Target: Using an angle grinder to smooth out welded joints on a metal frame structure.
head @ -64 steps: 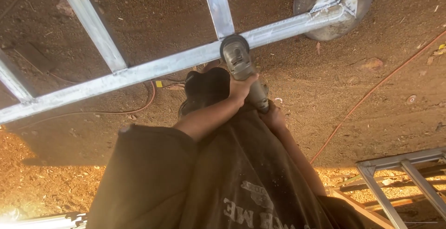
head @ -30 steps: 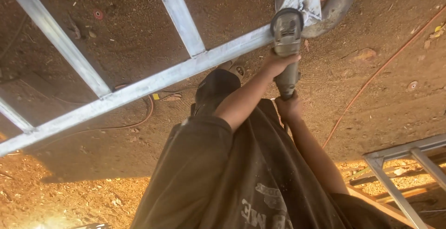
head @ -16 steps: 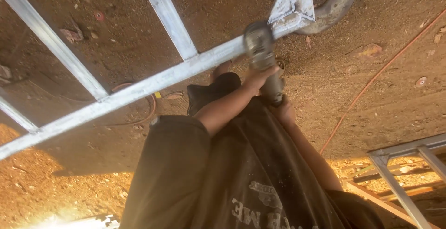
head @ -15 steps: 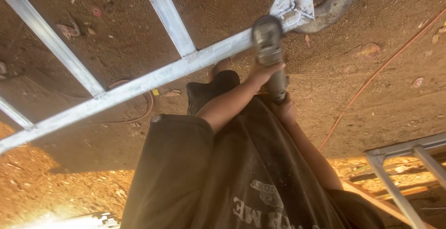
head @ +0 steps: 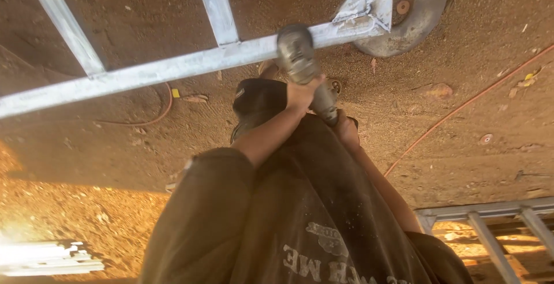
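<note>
Both hands grip one grinder: the left hand wraps its body, the right hand clasps its rear handle. Its head rests on the long rail of one metal frame, between the upright and the corner gusset. One orange cable and one round disc lie on the dirt, with a second frame at lower right

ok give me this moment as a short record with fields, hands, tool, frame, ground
left hand: left hand grips the front of the angle grinder
right hand: right hand holds the grinder's rear end
tool: grinder head sits against the long rail of the metal frame, blurred
frame: silver bars, with a triangular corner plate
ground: brown dirt, an orange cable, a round metal disc
nearby: a second frame at lower right
</note>
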